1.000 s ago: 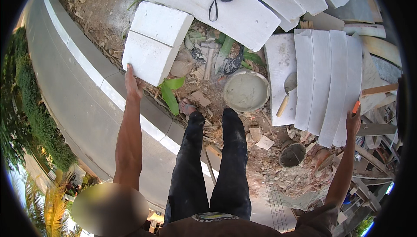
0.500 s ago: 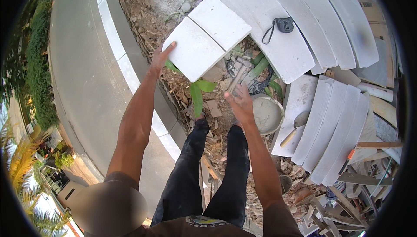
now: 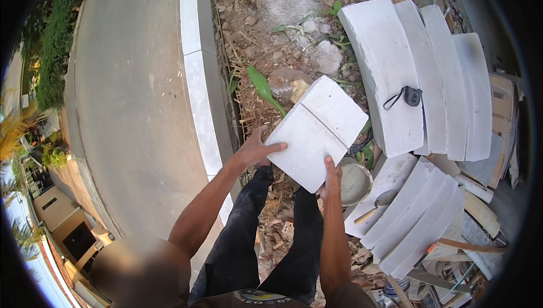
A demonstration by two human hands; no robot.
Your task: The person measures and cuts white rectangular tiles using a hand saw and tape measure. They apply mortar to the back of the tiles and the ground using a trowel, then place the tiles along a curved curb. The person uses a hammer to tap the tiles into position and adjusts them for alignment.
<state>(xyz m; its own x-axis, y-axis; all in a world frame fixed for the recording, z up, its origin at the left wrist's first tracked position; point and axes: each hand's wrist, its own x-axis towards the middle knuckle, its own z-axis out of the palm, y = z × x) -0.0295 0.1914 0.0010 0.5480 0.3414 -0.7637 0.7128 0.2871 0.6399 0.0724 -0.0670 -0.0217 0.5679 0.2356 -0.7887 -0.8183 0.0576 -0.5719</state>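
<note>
- My left hand (image 3: 255,151) grips the near white block (image 3: 305,148) at its left edge, fingers spread.
- My right hand (image 3: 331,177) clasps its lower right edge, thumb on top.
- The block hangs above the rubble, beside the second block (image 3: 335,110).

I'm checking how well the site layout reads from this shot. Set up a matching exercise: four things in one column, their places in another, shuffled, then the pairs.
Things:
1. white block
2. tape measure
3. trowel
4. mortar pan

Places:
A. lying on the lower stack of slabs
B. held between the left hand and right hand
C. on the ground, partly under the block
D. resting on the upper row of slabs

Pairs: 1-B, 2-D, 3-A, 4-C
</note>
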